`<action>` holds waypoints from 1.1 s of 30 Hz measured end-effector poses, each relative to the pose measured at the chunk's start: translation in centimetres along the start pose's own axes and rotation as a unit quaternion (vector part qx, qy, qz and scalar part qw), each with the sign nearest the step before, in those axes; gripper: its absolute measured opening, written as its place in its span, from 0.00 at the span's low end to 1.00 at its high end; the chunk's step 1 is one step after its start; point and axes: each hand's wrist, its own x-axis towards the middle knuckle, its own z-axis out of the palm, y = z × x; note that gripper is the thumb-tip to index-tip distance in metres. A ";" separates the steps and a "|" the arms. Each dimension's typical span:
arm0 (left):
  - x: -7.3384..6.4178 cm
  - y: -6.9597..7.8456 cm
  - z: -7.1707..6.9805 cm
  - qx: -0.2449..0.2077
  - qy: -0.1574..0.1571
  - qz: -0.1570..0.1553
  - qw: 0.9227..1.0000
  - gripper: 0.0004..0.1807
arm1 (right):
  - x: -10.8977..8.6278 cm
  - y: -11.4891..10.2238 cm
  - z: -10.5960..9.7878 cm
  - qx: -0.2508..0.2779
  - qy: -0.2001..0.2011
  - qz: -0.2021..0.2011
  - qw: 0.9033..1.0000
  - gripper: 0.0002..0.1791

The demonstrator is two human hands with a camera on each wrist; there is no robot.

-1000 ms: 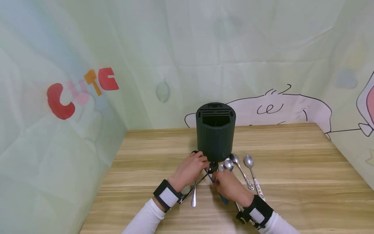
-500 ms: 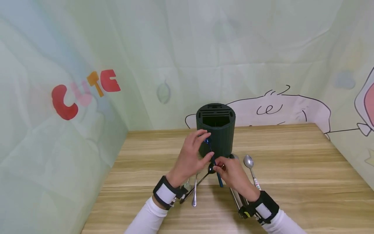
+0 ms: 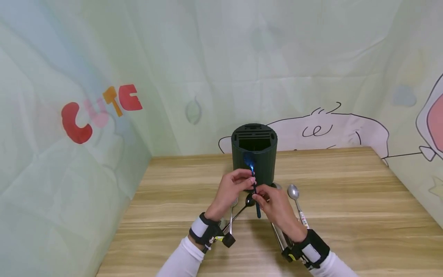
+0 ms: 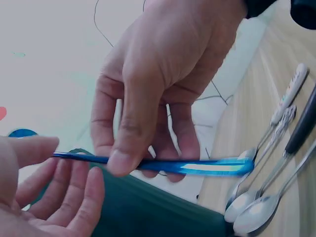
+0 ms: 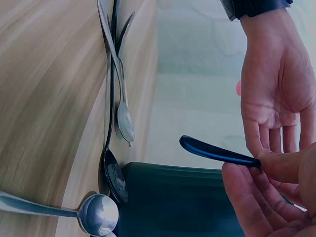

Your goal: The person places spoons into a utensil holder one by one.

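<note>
Both hands hold a shiny blue spoon point(image 3: 258, 211) upright in front of a dark green cylindrical utensil holder point(image 3: 268, 166). My left hand point(image 3: 231, 192) pinches it near the neck, just below the bowl. Lower on the handle, my right hand point(image 3: 278, 207) grips it between thumb and fingers. In the left wrist view, the handle end point(image 4: 217, 167) sticks out past the right thumb. The right wrist view shows that same blue handle point(image 5: 212, 152) against the holder's wall, with the spoon's bowl mostly hidden there.
A black spoon point(image 3: 250, 200) lies before the holder, crossing a silver spoon point(image 3: 231, 223). Right of the hands is a silver spoon with a patterned handle point(image 3: 293, 191). Several more spoons, including one with a black handle point(image 4: 301, 123), lie partly under the right arm.
The blue spoon has risen from low over the table to upright, bowl up. My left hand lifted to the bowl, then slid down to the neck; my right hand stays on the handle.
</note>
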 end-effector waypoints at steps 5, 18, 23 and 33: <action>0.2 -0.3 0.4 -0.005 0.018 0.019 1.000 0.10 | -0.1 0.0 -0.1 -0.006 0.017 -0.017 1.000 0.05; 1.0 3.2 0.4 0.040 0.031 0.096 0.994 0.08 | 4.5 -1.8 -4.8 0.136 0.029 -0.008 0.990 0.12; 1.6 4.2 0.3 0.037 0.021 0.126 0.991 0.07 | 6.3 -2.7 -5.7 0.189 -0.009 0.022 0.982 0.10; 3.3 6.8 -0.2 0.068 0.014 0.162 0.984 0.06 | 9.3 -4.3 -7.7 0.235 -0.035 0.049 0.970 0.10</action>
